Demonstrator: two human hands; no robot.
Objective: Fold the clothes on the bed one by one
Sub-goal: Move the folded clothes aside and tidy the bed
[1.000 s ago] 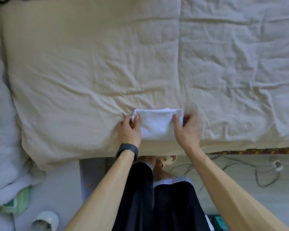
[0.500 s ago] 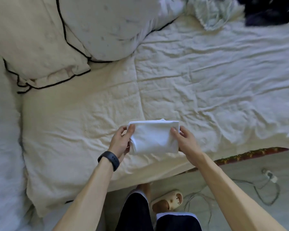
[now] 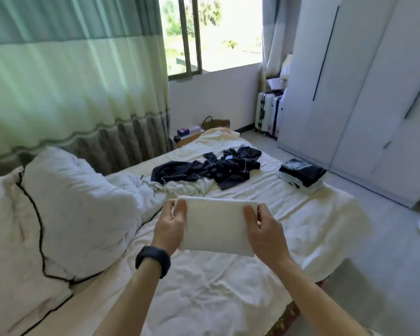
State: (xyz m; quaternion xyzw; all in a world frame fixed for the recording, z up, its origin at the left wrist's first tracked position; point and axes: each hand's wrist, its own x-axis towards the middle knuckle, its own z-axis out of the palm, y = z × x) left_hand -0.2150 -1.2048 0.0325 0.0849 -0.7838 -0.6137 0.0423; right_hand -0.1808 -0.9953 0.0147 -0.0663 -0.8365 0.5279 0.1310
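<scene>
The left hand [image 3: 170, 229] and the right hand [image 3: 264, 229] each pinch 1 side of a folded white cloth [image 3: 216, 226], thumbs on its top face and the other fingers behind it. They hold it flat in the air above the bed [image 3: 216, 292]. A black wristband [image 3: 153, 260] sits on the left wrist.

Directly below the hands, the bed's cream sheet lies wrinkled. Just left of the left hand, 2 pillows lean together: a plump white pillow [image 3: 78, 209] nearest, and further left a flatter piped pillow [image 3: 7, 238] edged in black. Beyond the hands, toward the far end of the bed, a crumpled pale garment [image 3: 182, 187] touches a spread heap of dark clothes [image 3: 209, 168]. Forward and right of the right hand, a stack of folded clothes [image 3: 301, 177], dark on top and light beneath, sits at the bed's right edge, well apart from the heap.

The bed's near right edge runs under the right forearm and shows a patterned trim [image 3: 286, 311]. Right of that hand lies an open strip of pale floor [image 3: 386, 251], bounded by a white wardrobe [image 3: 361, 93]. Far ahead, 2 suitcases [image 3: 268, 112] stand beside the wardrobe, and a brown bag [image 3: 216, 122] sits near the bed's far corner. Left of the hands, a green and cream curtain [image 3: 70, 69] hangs close along the bed's left side, with a window [image 3: 211, 32] beside it.
</scene>
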